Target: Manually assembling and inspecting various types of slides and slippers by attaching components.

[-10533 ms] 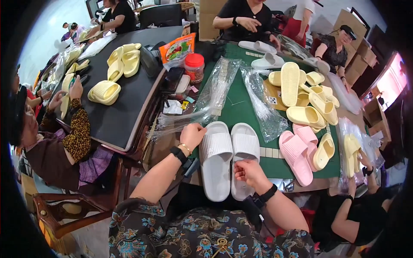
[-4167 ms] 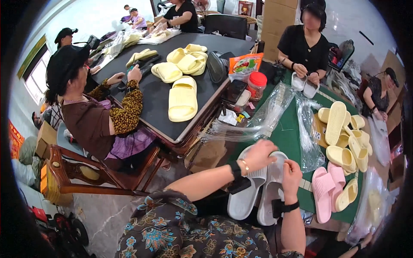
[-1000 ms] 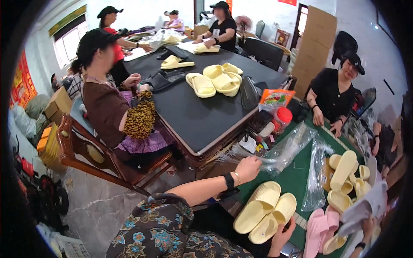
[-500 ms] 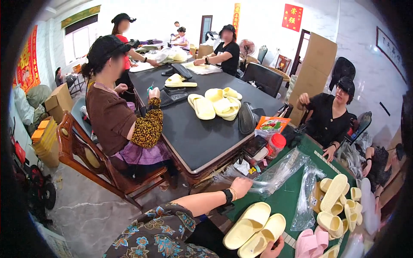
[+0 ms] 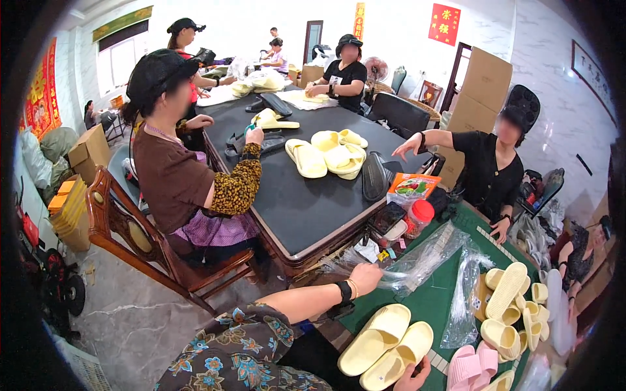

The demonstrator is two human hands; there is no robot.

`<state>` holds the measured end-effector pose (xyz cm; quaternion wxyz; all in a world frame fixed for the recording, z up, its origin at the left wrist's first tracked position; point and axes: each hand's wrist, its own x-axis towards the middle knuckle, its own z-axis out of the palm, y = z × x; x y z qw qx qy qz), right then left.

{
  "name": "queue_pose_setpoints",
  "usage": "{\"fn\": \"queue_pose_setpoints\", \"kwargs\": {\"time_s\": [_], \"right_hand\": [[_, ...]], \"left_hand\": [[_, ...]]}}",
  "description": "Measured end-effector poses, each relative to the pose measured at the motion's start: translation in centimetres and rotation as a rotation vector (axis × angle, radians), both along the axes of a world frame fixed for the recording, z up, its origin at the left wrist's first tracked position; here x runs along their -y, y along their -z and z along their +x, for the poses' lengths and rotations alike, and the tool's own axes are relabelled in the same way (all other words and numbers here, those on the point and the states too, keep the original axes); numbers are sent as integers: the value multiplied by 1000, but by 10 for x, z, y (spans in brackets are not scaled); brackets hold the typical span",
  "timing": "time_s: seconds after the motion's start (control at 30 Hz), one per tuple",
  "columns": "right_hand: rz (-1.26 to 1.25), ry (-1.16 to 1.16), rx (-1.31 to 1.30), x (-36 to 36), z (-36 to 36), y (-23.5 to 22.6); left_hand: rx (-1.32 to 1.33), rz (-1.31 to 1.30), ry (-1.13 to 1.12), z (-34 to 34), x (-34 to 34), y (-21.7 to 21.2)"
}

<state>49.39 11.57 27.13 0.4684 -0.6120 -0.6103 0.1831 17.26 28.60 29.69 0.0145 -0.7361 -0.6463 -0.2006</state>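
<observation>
On the near green table, my left hand (image 5: pixel 366 279) is closed at the end of a bundle of thin clear plastic strands (image 5: pixel 424 267), partly in clear film. Its fingertips are partly hidden. A pair of cream slippers (image 5: pixel 375 335) lies side by side at the table's near edge, openings toward me. My right hand (image 5: pixel 414 376), cut off by the lower edge, has its fingers curled on the outer side of the right slipper (image 5: pixel 401 357). A second clear bag of strands (image 5: pixel 462 303) lies between that pair and a pile of cream slippers (image 5: pixel 505 293).
Pink slippers (image 5: pixel 473 365) lie at the near right. A red-lidded jar (image 5: pixel 419 218) and orange packet (image 5: pixel 414 184) stand by the dark table (image 5: pixel 293 215), which bears more slippers. Co-workers sit left (image 5: pixel 176 163) and right (image 5: pixel 489 163); a wooden chair (image 5: pixel 150 247) stands left.
The co-worker at right now stretches an arm over toward the dark table. The co-worker at left has shifted a hand rightward, to the far slipper. My hands stay nearly in place.
</observation>
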Motion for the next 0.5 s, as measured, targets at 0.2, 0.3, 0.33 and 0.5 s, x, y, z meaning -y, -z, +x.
{"fn": "queue_pose_setpoints", "kwargs": {"time_s": [0.2,0.3,0.33,0.5], "right_hand": [[-16,-2,-29,1,-2,-5],[-24,-12,-39,0,-4,-9],[-28,-11,-45,0,-4,-9],[-27,-11,-52,0,-2,-5]], "left_hand": [[452,-40,-58,-2,-6,-35],[550,25,-12,-10,-14,-51],[557,48,-35,-11,-16,-56],[635,233,58,-21,-18,-92]]}}
